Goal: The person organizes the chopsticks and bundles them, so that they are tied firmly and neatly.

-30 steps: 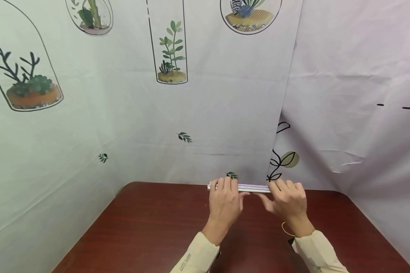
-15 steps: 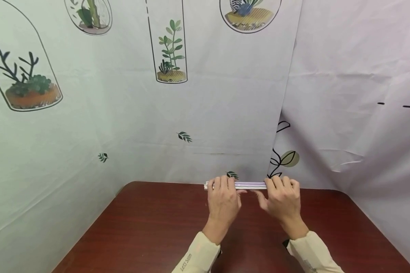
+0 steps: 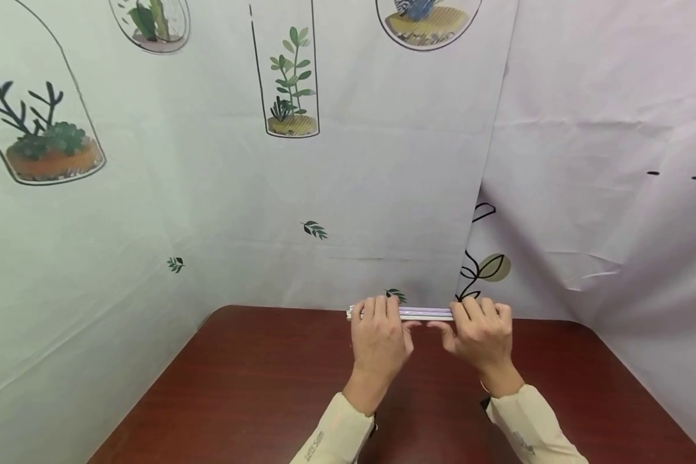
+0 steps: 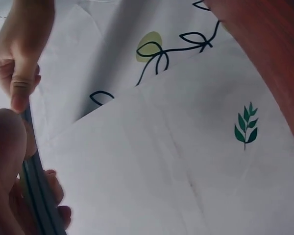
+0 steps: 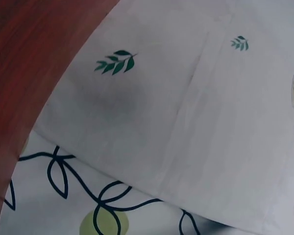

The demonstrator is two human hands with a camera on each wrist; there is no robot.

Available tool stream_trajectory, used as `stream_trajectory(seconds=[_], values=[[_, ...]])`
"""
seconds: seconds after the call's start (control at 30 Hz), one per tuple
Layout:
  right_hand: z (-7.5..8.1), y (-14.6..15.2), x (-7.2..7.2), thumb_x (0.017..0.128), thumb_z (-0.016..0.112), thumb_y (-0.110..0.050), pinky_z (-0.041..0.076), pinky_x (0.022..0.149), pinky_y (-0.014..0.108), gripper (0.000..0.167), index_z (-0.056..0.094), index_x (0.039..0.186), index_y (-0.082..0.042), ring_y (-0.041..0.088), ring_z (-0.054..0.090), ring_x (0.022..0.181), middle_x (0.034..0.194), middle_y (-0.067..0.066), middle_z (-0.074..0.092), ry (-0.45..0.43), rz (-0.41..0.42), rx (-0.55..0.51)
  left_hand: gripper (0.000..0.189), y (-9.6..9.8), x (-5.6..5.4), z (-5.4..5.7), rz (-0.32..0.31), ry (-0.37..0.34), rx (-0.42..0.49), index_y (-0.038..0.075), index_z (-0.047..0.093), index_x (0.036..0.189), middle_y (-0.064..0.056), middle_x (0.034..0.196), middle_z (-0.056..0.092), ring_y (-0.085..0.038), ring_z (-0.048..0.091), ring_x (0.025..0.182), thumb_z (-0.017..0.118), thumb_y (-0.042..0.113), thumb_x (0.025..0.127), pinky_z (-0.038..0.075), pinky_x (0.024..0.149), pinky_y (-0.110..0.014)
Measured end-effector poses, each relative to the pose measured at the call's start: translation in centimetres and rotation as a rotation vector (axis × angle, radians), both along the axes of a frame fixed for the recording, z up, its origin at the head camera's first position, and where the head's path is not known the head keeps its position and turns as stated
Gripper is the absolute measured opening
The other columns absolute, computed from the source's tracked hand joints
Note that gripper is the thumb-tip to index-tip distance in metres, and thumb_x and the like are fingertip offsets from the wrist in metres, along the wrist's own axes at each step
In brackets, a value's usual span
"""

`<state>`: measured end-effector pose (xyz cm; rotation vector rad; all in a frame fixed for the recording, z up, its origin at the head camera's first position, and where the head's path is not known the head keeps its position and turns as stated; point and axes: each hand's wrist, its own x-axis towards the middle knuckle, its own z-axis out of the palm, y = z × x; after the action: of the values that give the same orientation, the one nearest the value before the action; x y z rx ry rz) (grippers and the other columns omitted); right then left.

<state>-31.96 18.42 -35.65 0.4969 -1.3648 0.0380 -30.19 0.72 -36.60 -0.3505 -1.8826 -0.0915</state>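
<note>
A slim, straight bundle of white and lilac strips (image 3: 426, 314) is held level above the far edge of the table, one hand toward each end. My left hand (image 3: 379, 341) grips it near its left end, which pokes out a little past the fingers. On the other side my right hand (image 3: 480, 341) grips the right part and covers that end. Both thumbs point inward beneath the bundle, tips close together. The left wrist view has the grooved bundle (image 4: 39, 196) darker, with fingers wrapped around it. The right wrist view takes in neither hand nor bundle.
A dark red-brown wooden table (image 3: 255, 386) with rounded far corners lies under the arms. Behind it hangs a pale cloth backdrop (image 3: 383, 193) printed with plants, close to the far edge. A second cloth (image 3: 580, 161) overlaps on the right.
My right hand has shifted slightly left, nearer the left hand, and the bundle's tilt has levelled out. Both hands keep their grip. The head view has tipped down slightly.
</note>
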Motion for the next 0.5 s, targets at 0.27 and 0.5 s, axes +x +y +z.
stream_trajectory(seconds=[0.27,0.5], values=[[0.45,-0.13,0.26,0.099,0.035,-0.058,0.026,0.049,0.045,0.068,0.049,0.062,-0.003,0.031,0.034,0.046,0.057,0.009,0.040,0.070,-0.028,0.012,0.043,-0.27,0.99,0.47,0.027,-0.100,-0.053,0.012,0.066,0.087,-0.003,0.081,0.061,-0.023,0.057,0.078,0.069,0.053,0.075,0.045,0.077,-0.039],[0.35,0.17,0.09,0.100,0.031,-0.060,0.027,0.049,0.045,0.069,0.042,0.059,-0.004,0.031,0.031,0.045,0.056,0.009,0.037,0.067,-0.057,0.009,0.043,-0.17,0.64,0.15,0.001,-0.064,-0.053,0.011,0.065,0.087,-0.003,0.080,0.061,-0.024,0.057,0.076,0.065,0.053,0.075,0.046,0.082,-0.040]])
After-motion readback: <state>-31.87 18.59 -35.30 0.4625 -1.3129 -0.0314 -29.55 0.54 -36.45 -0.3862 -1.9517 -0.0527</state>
